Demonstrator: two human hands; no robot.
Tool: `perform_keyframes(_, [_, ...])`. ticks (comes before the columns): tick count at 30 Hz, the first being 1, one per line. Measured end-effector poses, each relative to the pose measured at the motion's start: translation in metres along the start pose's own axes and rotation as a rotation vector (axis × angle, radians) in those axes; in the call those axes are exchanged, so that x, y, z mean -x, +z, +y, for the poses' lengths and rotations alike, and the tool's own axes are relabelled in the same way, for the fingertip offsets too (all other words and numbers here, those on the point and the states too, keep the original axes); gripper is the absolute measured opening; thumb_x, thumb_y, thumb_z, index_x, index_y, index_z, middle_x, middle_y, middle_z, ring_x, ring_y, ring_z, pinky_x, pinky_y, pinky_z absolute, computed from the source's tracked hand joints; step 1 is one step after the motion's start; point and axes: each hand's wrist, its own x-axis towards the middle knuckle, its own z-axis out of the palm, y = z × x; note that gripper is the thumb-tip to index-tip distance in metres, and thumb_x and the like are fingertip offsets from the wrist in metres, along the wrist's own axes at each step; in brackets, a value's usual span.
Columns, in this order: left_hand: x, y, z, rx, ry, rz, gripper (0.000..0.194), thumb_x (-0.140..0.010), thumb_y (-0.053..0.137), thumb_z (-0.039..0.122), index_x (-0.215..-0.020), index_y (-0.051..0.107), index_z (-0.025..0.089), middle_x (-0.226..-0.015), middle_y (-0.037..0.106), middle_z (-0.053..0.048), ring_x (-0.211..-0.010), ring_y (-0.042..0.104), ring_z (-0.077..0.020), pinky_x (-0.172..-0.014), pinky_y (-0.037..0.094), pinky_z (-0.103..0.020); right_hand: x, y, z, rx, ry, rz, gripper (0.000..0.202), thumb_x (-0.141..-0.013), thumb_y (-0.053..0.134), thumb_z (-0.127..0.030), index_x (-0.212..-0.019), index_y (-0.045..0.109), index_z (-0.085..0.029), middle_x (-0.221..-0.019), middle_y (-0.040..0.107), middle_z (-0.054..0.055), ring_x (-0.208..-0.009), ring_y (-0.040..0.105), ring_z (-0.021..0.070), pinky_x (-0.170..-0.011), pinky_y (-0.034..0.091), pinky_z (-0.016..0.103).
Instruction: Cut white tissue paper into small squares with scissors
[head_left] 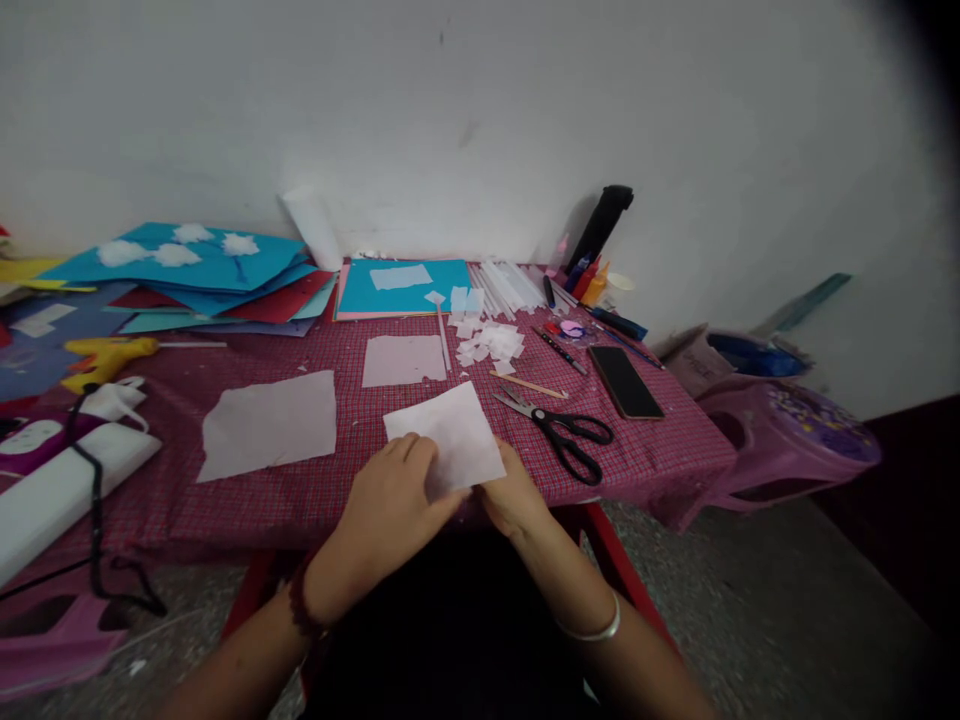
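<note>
Well, from my end I see the checkered tablecloth (176,515) stretching out beyond both hands. Far off past the left hand, to its left, lies a stack of coloured sheets (292,298) with white tufts on top. My left hand (384,505) is curled over the near left part of a white sheet (466,430), thumb along the near edge, gripping it. My right hand (516,495) touches that sheet's right corner; its fingers are hidden behind the paper, so I cannot tell how far they close. A larger, uneven sheet (270,425) lies flat to the left of the left hand. Just right of the right hand and slightly beyond it I have black-handled scissors (559,425), then a dark phone (625,382) farther right. Beyond the right hand are a thin wooden stick (530,384) and, farther still, small paper pieces (491,342).
</note>
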Motion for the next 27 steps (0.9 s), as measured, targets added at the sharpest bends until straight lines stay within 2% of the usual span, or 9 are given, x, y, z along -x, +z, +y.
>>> perform_keyframes(1, [-0.002,0.004,-0.003,0.061,-0.029,-0.002,0.009,-0.081,0.054,0.026,-0.080,0.051,0.018,-0.080,0.058,-0.003,-0.074,0.054,-0.0199,-0.066,0.040,-0.031,0.000,-0.001,0.001,-0.008,0.004,0.003,0.024,-0.059,0.077,-0.022,-0.080,0.068,-0.018,-0.075,0.072,0.000,-0.067,0.062,0.0169,-0.064,0.047,0.027])
perform_keyframes(3, [-0.009,0.012,-0.013,0.237,-0.071,-0.008,0.009,-0.082,0.048,0.021,-0.073,0.048,0.019,-0.068,0.051,0.002,-0.063,0.049,-0.0149,-0.058,0.036,-0.026,0.000,-0.004,0.002,-0.041,0.022,0.014,0.029,-0.058,0.079,-0.021,-0.084,0.068,-0.019,-0.075,0.072,-0.001,-0.064,0.062,0.0155,-0.063,0.047,0.026])
perform_keyframes(6, [-0.016,0.018,-0.028,0.535,-0.141,-0.037,0.019,-0.083,0.049,0.030,-0.068,0.045,0.019,-0.060,0.039,0.006,-0.056,0.041,-0.0118,-0.053,0.032,-0.023,0.000,-0.007,0.003,-0.088,0.054,0.044,0.035,-0.057,0.081,-0.020,-0.090,0.068,-0.018,-0.076,0.072,-0.002,-0.062,0.061,0.0130,-0.065,0.048,0.025])
perform_keyframes(11, [-0.021,0.020,-0.034,0.841,-0.230,-0.123,0.026,-0.082,0.053,0.038,-0.067,0.044,0.019,-0.059,0.037,0.007,-0.053,0.040,-0.0097,-0.050,0.032,-0.021,0.001,-0.006,0.003,-0.096,0.079,0.065,0.041,-0.056,0.082,-0.020,-0.094,0.067,-0.017,-0.081,0.073,-0.001,-0.067,0.063,0.0139,-0.069,0.049,0.026])
perform_keyframes(20, [-0.019,0.027,-0.031,0.941,-0.320,-0.127,0.026,-0.085,0.045,0.037,-0.071,0.053,0.016,-0.058,0.049,0.004,-0.054,0.049,-0.0121,-0.053,0.041,-0.023,0.001,-0.008,0.007,-0.032,0.050,0.051,0.040,-0.059,0.079,-0.018,-0.096,0.065,-0.018,-0.075,0.070,-0.003,-0.066,0.062,0.0137,-0.068,0.048,0.026])
perform_keyframes(24, [-0.019,0.024,-0.025,0.892,-0.238,-0.159,0.024,-0.080,0.053,0.037,-0.076,0.058,0.015,-0.065,0.055,0.002,-0.059,0.050,-0.0132,-0.054,0.040,-0.023,0.002,-0.006,0.007,0.005,0.047,0.043,0.040,-0.059,0.079,-0.018,-0.098,0.066,-0.019,-0.076,0.071,-0.003,-0.068,0.063,0.0144,-0.069,0.049,0.026])
perform_keyframes(27, [-0.020,0.023,-0.024,0.824,-0.203,-0.153,0.017,-0.078,0.054,0.031,-0.078,0.058,0.014,-0.068,0.054,0.002,-0.062,0.048,-0.0130,-0.055,0.038,-0.023,0.003,-0.005,0.007,0.026,0.042,0.043,0.040,-0.060,0.078,-0.018,-0.098,0.066,-0.019,-0.080,0.072,-0.002,-0.068,0.063,0.0141,-0.070,0.049,0.026])
